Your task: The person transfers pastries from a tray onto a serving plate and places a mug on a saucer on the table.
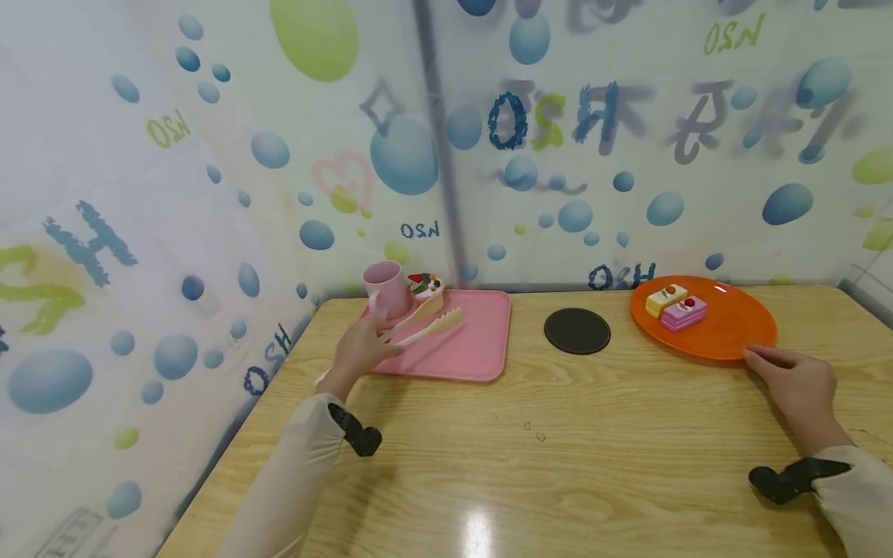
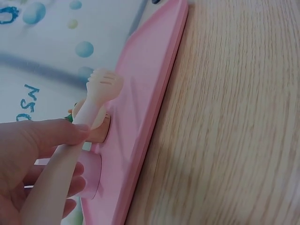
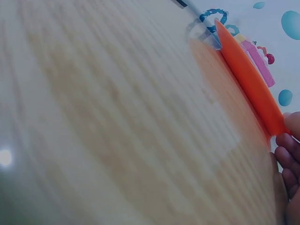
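Note:
My left hand [image 1: 361, 350] grips cream-coloured food tongs [image 1: 438, 324] over the left part of a pink tray [image 1: 481, 341]. Two arms of the tongs stand apart in the head view. Behind that hand, on the tray, are a pink mug [image 1: 387, 290] and a small toy cake topped with fruit [image 1: 428, 287]. At the right, my right hand [image 1: 795, 384] pinches the near rim of an orange plate [image 1: 739, 322] between thumb and fingers. The plate bears a yellow cake slice [image 1: 665, 300] and a pink cake slice [image 1: 684, 314], side by side on its left half.
Between tray and plate, a flat black disc [image 1: 577, 331] lies on the wooden table [image 1: 558, 449]. A curtain [image 1: 530, 209] patterned with bubbles hangs just behind the table's back edge and along the left side.

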`<act>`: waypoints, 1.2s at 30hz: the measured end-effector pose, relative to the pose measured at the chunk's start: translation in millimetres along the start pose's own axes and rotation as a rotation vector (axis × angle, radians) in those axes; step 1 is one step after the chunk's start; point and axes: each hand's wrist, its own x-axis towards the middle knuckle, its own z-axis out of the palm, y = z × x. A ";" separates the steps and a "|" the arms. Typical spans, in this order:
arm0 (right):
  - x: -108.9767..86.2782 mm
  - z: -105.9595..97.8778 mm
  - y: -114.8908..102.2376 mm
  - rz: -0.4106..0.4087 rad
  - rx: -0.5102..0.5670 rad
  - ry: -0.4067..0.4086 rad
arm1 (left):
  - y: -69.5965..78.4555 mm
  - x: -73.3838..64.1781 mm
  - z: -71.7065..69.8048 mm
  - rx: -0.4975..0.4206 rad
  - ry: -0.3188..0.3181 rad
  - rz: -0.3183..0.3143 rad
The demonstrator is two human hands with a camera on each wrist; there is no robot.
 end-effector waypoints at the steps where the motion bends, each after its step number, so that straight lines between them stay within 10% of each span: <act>1: -0.1 0.0 0.1 -0.003 -0.003 0.001 | -0.6 -0.3 -0.3 -0.001 -0.004 -0.003; 21: 2.6 -2.5 3.1 -0.002 -0.004 -0.009 | -18.1 -7.7 -6.6 0.017 -0.006 0.029; 36: 2.3 0.3 3.5 -0.004 -0.023 0.002 | -22.1 -13.5 -18.5 0.013 -0.036 -0.060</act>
